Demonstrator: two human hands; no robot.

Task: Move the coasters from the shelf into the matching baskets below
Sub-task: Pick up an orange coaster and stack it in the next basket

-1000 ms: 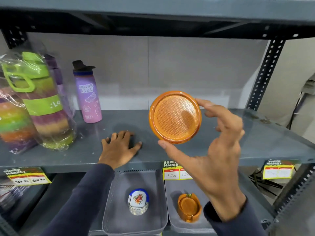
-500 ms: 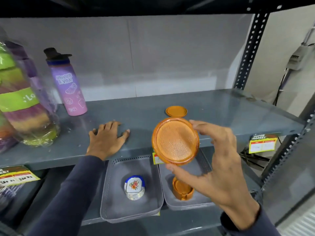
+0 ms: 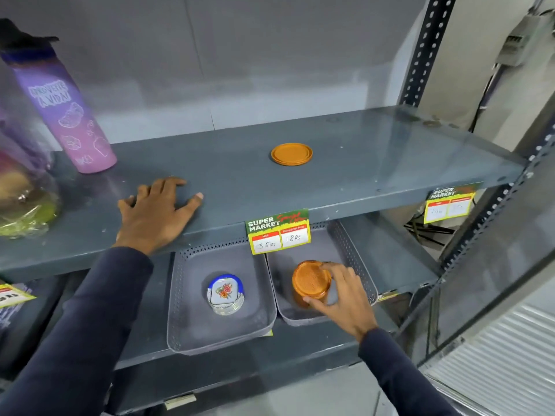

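My right hand (image 3: 342, 295) grips a round orange coaster (image 3: 310, 280) by its rim, low inside the right grey basket (image 3: 357, 265), over the orange holder that it hides almost fully. A small stack of orange coasters (image 3: 291, 154) lies on the grey shelf (image 3: 375, 175) above. The left grey basket (image 3: 183, 295) holds a stack of white coasters with blue edge and flower print (image 3: 225, 294). My left hand (image 3: 156, 211) rests flat, fingers spread, on the shelf's front edge.
A purple bottle (image 3: 64, 112) stands at the shelf's left, next to wrapped colourful bottles (image 3: 21, 193). Price tags (image 3: 277, 232) hang on the shelf's front edge above the baskets. A perforated upright (image 3: 420, 52) rises at the right.
My right hand has carried the orange coaster down from in front of the shelf into the right basket. The view has tilted down. My left hand stays on the shelf.
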